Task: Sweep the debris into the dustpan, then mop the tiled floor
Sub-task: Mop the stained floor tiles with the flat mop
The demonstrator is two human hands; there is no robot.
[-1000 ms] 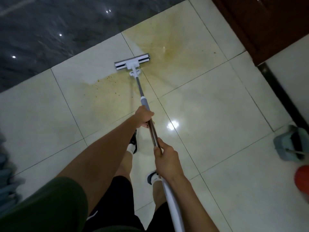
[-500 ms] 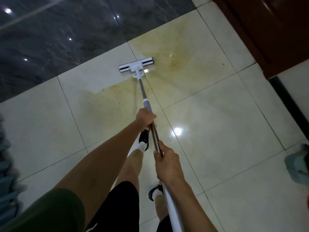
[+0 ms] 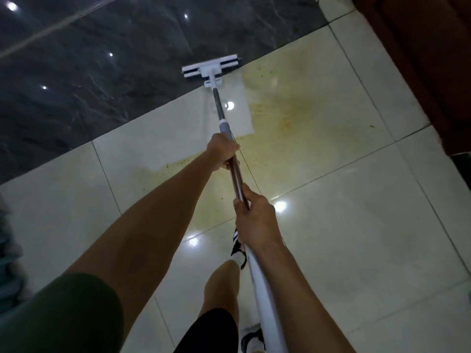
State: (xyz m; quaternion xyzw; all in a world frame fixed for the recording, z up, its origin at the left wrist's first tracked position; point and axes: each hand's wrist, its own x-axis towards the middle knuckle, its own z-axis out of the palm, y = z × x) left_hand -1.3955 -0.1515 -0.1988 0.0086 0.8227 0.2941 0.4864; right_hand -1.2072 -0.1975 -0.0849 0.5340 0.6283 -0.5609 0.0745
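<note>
A flat white mop head [image 3: 211, 66] lies at the far edge of the pale tiled floor [image 3: 356, 225], right where the dark marble begins. Its long handle [image 3: 237, 179] runs back toward me. My left hand [image 3: 223, 151] grips the handle further down, just below the grey collar. My right hand [image 3: 254, 217] grips it nearer to me, above the white upper section. A yellowish stain with small dark specks [image 3: 300, 123] spreads over the tiles to the right of the mop. A clean pale strip [image 3: 237, 115] runs behind the mop head.
Glossy dark marble flooring [image 3: 89, 72] fills the far left. A dark brown wooden door or cabinet [image 3: 420, 59] stands at the far right. My legs and shoes [image 3: 238, 248] are below the handle. A blurred grey-blue object [image 3: 7, 250] sits at the left edge.
The mop head has been pushed forward to the marble border, leaving a clean strip through the stain. I have stepped forward, and the dustpan at the right has left the view.
</note>
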